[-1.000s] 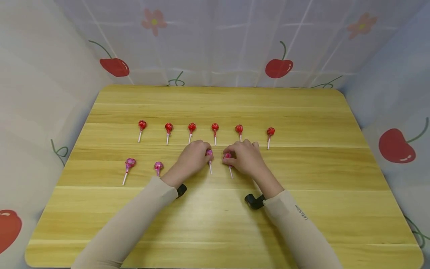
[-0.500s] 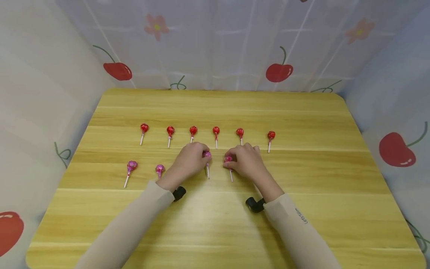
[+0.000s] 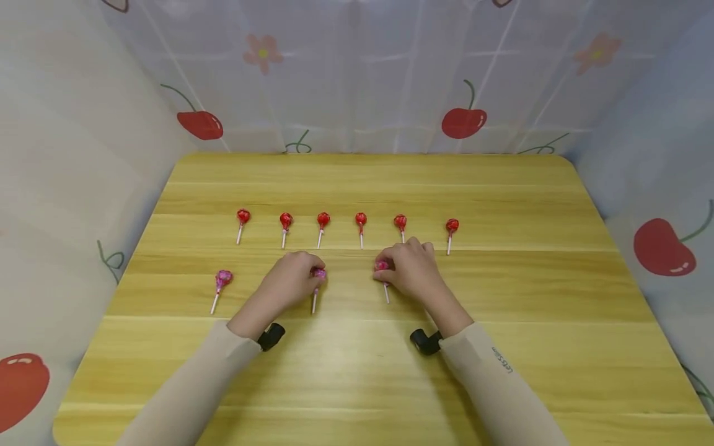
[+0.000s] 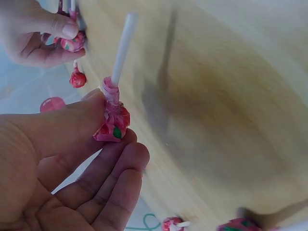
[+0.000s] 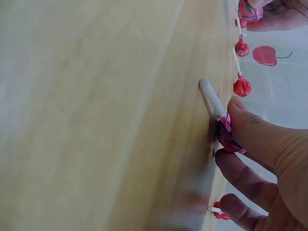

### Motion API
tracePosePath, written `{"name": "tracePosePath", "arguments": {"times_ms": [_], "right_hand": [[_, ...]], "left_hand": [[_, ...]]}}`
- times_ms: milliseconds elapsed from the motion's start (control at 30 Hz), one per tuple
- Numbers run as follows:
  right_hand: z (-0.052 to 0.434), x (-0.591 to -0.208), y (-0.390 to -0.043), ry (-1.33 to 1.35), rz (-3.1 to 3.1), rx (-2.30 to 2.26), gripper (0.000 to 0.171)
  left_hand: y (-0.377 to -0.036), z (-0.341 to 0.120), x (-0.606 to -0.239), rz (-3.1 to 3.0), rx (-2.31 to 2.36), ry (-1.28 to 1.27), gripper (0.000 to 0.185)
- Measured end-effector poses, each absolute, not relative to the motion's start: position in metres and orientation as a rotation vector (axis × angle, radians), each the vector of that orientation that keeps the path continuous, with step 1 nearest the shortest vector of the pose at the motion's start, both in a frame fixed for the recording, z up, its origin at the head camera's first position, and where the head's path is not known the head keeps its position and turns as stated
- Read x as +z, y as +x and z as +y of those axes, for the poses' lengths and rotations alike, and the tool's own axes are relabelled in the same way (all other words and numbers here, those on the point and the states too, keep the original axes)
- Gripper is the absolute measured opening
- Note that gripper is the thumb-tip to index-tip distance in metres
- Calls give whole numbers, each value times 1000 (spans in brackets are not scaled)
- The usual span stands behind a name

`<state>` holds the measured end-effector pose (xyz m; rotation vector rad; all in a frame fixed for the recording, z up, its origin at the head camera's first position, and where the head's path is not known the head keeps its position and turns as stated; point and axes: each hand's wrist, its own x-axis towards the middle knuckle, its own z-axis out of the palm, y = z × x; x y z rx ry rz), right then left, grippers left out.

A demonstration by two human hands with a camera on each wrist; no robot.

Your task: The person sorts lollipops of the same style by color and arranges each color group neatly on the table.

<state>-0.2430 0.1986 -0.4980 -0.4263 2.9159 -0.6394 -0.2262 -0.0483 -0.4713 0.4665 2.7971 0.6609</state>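
Two pink lollipops pinched at centre frame: left hand on one pink lollipop, right hand on another, sticks resting on the tabletop. Six red lollipops lined up just above.

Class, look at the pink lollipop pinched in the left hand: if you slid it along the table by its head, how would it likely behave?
The pink lollipop probably feels light, since the left hand pinches it with just thumb and fingertips. Its white stick looks straight and stiff, so it should trail without bending. The round head may roll or pivot on the smooth table.
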Motion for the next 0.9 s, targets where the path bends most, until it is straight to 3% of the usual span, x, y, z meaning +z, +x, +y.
{"name": "tracePosePath", "arguments": {"times_ms": [267, 900], "right_hand": [[197, -498, -243, -426, 2930, -618, 18], [199, -500, -243, -434, 2942, -631, 17]], "left_hand": [[-223, -52, -479, 2798, 633, 454, 6], [-225, -52, -482, 2796, 601, 429, 9]]}}
